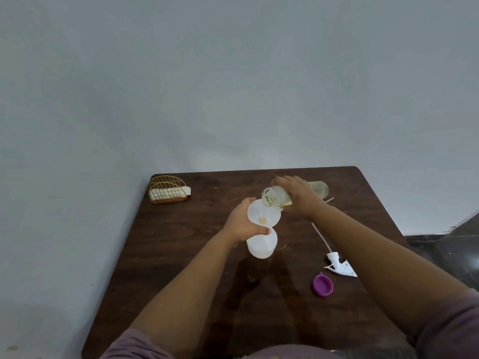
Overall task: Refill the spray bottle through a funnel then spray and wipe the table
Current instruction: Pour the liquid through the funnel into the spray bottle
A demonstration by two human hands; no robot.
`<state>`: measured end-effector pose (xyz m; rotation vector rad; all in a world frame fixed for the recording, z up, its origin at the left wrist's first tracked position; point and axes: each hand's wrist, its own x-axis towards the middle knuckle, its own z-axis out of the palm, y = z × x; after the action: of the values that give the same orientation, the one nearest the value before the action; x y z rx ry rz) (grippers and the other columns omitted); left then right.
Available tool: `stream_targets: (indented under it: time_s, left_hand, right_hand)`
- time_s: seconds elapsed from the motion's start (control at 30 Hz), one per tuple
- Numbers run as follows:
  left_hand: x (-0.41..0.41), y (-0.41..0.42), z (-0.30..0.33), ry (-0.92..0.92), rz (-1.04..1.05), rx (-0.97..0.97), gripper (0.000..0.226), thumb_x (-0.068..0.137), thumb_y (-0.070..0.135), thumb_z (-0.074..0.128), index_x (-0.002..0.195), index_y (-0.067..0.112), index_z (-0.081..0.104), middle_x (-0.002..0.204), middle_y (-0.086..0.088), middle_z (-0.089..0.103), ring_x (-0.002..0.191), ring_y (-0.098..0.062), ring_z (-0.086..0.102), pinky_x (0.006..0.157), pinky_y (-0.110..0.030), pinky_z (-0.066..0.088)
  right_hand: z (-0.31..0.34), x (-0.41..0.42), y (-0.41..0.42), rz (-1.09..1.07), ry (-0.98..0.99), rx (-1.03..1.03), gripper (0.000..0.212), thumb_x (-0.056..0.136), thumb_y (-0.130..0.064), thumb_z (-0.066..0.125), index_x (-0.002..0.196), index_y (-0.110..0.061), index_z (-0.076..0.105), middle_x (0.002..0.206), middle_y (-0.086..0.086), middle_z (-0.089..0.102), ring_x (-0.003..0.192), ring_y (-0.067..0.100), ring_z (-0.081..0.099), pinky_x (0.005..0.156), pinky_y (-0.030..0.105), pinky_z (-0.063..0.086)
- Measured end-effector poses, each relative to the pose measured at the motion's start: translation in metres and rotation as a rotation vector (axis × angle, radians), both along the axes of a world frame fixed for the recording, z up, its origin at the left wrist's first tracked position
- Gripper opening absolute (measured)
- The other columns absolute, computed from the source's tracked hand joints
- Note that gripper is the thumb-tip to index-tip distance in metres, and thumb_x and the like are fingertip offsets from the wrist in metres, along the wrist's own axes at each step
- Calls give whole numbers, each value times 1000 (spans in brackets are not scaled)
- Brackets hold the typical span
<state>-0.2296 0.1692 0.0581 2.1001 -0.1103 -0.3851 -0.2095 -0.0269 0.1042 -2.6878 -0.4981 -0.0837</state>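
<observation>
The right hand (298, 196) is wrapped around the middle of a clear refill bottle (276, 196), tipped nearly flat so its open mouth hangs just over the far rim of the white funnel (263, 213). The left hand (242, 224) is closed around the neck where that funnel sits in the translucent spray bottle (261, 246), thumb across the front, holding both steady on the dark wooden table (181, 255). A small pool of pale yellow liquid shows at the funnel's throat; more of it lies in the refill bottle's far end, behind the right hand.

To pour well, I judge the tilt should be raised slowly, with the mouth kept over the funnel's bowl rather than its edge, and eased off whenever the pool climbs, since the narrow throat drains slowly. The left hand's firm hold matters: the light bottle could tip under the funnel's weight.

Nearer the person, to the right, lie the white trigger sprayer head (340, 266) with its dip tube and a purple cap (323, 285), apart from each other. A wire holder with folded napkins (168, 193) stands at the far left corner, ready for wiping.
</observation>
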Motion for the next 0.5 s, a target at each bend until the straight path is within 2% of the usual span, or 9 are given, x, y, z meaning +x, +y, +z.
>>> stream_targets:
  time_s: [0.17, 0.37, 0.5]
  left_hand:
    - [-2, 0, 2, 16, 0, -6, 95, 56, 32, 88, 138, 28, 39, 132, 4, 51, 116, -21, 52, 96, -48, 52]
    - [-2, -1, 4, 16, -7, -8, 99, 52, 37, 87, 139, 28, 39, 133, 3, 51, 117, -22, 53, 95, -49, 52]
    - [-2, -2, 5, 16, -10, -16, 97, 55, 33, 87, 139, 27, 40, 133, 2, 51, 117, -22, 53, 96, -49, 51]
  right_hand:
    - [-1, 0, 1, -7, 2, -21, 51, 71, -26, 77, 117, -22, 55, 110, 0, 59, 102, 24, 51, 90, 38, 39]
    - [-1, 1, -1, -9, 8, -12, 50, 71, -27, 76, 116, -22, 55, 108, 0, 59, 100, 26, 52, 92, 41, 40]
    - [-2, 2, -2, -7, 3, -17, 49, 71, -27, 76, 115, -22, 55, 106, 0, 59, 99, 25, 52, 90, 39, 40]
